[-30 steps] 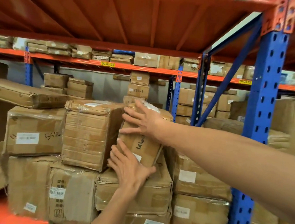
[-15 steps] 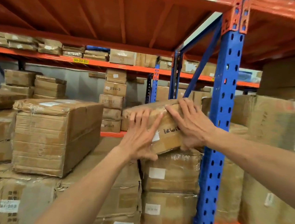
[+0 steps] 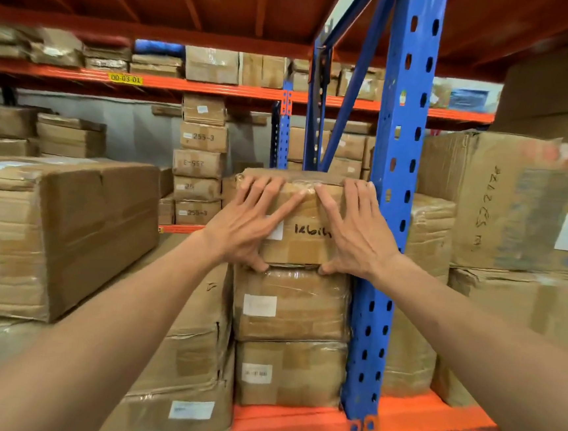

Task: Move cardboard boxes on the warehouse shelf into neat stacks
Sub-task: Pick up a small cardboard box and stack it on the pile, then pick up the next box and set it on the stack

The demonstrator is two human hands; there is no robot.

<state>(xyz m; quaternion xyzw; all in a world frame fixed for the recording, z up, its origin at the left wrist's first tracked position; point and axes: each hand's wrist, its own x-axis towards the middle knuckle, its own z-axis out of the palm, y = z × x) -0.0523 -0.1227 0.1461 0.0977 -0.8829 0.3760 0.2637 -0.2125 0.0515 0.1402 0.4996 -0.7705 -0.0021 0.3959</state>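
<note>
Top box [image 3: 303,229] seated on two-box stack [image 3: 293,305] beside blue upright [image 3: 394,197]; left hand [image 3: 245,224] and right hand [image 3: 355,233] spread flat, pressed against front face, thumbs under bottom edge

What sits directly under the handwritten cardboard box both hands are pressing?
The small brown handwritten cardboard box rests on a plastic-wrapped cardboard box, itself atop another labelled box. The thumbs partly cover the contact seam.
</note>
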